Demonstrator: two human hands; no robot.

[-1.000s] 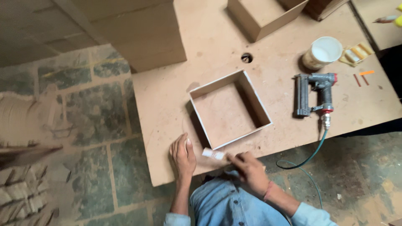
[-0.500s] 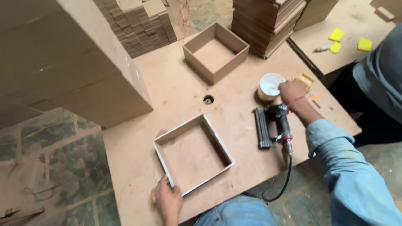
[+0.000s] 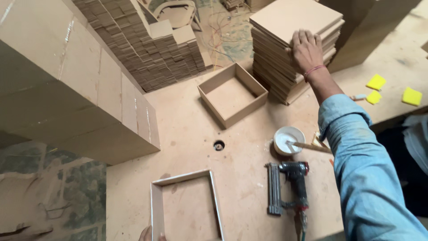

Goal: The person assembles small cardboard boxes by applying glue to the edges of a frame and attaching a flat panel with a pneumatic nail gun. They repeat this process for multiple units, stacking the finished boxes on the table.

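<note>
Two box pieces are on the workbench (image 3: 187, 116) at different stages. Nearest, at the bottom edge of view, lies a square frame (image 3: 186, 206) of four thin board walls joined at the corners, with no bottom panel; the bench surface shows through it. The left hand (image 3: 149, 234) is at the frame's near edge, only its fingertips in view, so whether it grips the wall or merely rests against it cannot be told.

Just right of the frame a nail gun (image 3: 289, 187) lies flat on the bench, untouched, its hose running off the bottom edge. Beyond it stands a small white cup of glue (image 3: 288, 139) with a stick resting across the rim.

Further back sits a finished open box (image 3: 232, 93), walls and floor both fitted, well apart from the frame.

Farthest, the right hand (image 3: 306, 49) is stretched out, fingers spread flat over the upper square panels of a tall stack of boards (image 3: 294, 40). It presses on the stack; nothing is lifted clear yet.

Judgement: one box complete; the second has walls only and probably lacks its floor panel, with gluing and nailing outstanding.
</note>
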